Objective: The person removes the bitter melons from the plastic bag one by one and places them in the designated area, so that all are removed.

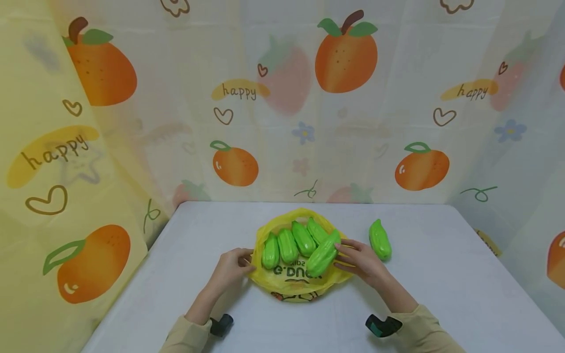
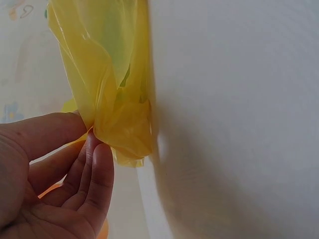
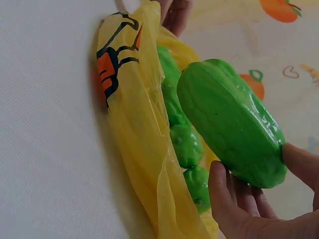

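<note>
A yellow plastic bag (image 1: 260, 282) lies spread open on the table, its rim folded outward. Several glossy green vegetables (image 1: 288, 245), shaped like plump cucumbers, rest side by side inside it. At the bag's left edge my left hand (image 1: 235, 267) pinches the rim between thumb and fingers, as the left wrist view shows on the crumpled yellow film (image 2: 117, 124). My right hand (image 1: 359, 260) grips one end of another green vegetable (image 3: 229, 119) between thumb and fingers. This one tilts above the bag's right side, over the others.
One more green vegetable (image 1: 380, 240) lies on the white table (image 1: 441, 274), right of the bag and beyond my right hand. A fruit-patterned curtain (image 1: 282, 147) hangs behind the table's back edge, and more patterned cloth stands along both sides.
</note>
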`<state>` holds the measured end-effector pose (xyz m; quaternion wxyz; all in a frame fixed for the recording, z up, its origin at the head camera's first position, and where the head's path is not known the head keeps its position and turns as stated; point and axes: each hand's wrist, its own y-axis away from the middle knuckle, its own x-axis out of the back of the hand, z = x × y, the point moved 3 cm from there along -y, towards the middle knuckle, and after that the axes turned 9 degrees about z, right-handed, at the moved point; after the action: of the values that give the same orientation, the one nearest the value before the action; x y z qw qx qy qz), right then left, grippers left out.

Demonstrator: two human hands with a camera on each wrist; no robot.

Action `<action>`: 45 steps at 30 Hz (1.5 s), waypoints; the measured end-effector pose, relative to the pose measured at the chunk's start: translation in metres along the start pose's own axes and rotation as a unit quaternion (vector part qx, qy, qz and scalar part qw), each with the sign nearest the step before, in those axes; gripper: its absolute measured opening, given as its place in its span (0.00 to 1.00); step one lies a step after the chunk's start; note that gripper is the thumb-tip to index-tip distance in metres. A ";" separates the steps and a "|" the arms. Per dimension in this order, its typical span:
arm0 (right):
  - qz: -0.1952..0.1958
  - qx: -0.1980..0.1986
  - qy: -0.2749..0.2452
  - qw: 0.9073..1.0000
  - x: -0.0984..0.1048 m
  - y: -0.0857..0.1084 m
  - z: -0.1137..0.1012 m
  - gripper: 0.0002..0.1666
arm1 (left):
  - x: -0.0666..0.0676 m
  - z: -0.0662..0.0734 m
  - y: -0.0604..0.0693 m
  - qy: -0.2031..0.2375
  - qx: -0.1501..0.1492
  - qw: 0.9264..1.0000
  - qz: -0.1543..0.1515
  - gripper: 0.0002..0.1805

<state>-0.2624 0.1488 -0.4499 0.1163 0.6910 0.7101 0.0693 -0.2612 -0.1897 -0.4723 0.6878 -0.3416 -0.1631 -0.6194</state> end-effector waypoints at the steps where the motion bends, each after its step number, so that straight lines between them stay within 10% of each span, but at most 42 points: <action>1: 0.002 -0.002 -0.001 1.000 0.001 0.000 0.000 0.40 | 0.000 0.000 0.000 0.000 0.001 1.000 0.000 0.20; 45: 0.033 -0.013 -0.011 0.999 0.051 0.003 -0.017 0.44 | -0.001 0.004 -0.002 -0.001 0.009 1.000 -0.003 0.21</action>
<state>-0.2645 0.2009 -0.4358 0.1312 0.7130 0.6847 0.0748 -0.2630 -0.1863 -0.4697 0.6892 -0.3354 -0.1704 -0.6193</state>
